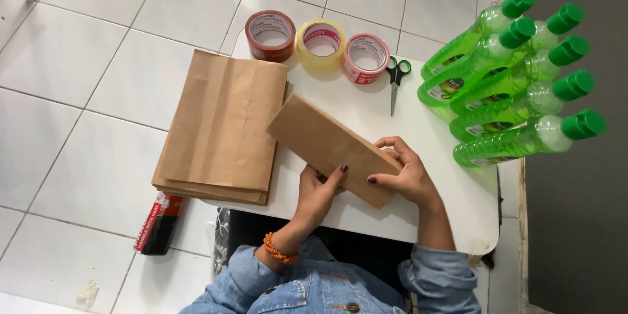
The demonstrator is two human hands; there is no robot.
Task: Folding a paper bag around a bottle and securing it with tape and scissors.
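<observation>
left hand grip closed under brown paper bag, right hand pinches its near end | bag flat on white table, looks light, thin, creases easily, best held by edges | stack of bags left | three tape rolls, scissors, green bottles far right

Bare table right of the hands; bottles block farther right, paper bags crowd left
</observation>
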